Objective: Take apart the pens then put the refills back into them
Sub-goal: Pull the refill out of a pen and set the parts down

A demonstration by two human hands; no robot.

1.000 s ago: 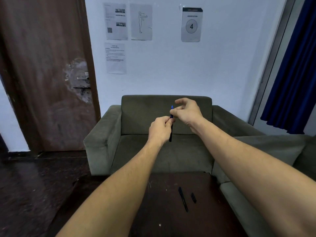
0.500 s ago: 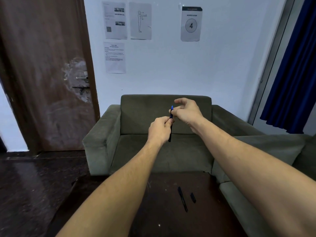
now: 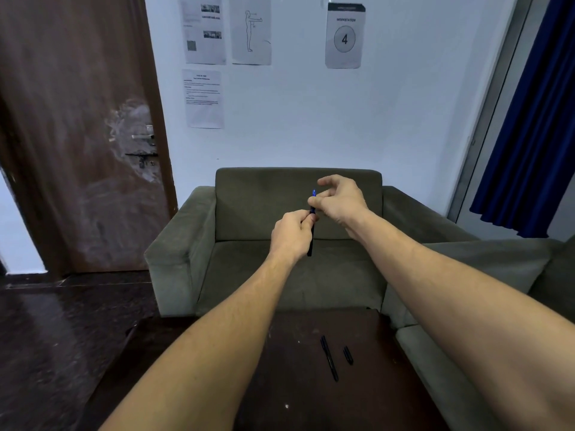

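I hold a dark pen point(image 3: 310, 241) upright at arm's length in front of the armchair. My left hand point(image 3: 292, 234) is closed around its barrel. My right hand point(image 3: 337, 199) pinches the upper end between thumb and forefinger, where a blue tip point(image 3: 313, 193) sticks out; its other fingers are spread. On the dark brown table point(image 3: 280, 384) below lie a second black pen point(image 3: 329, 357) and a short black cap piece point(image 3: 348, 355) just right of it.
A grey-green armchair point(image 3: 249, 259) stands beyond the table, and a matching sofa point(image 3: 451, 368) runs along the table's right side. A brown door point(image 3: 77, 135) is at the left, a blue curtain point(image 3: 535, 119) at the right. Papers hang on the white wall.
My hands and the pen have stayed in almost the same place. The fingers of my right hand have shifted slightly at the pen's top end.
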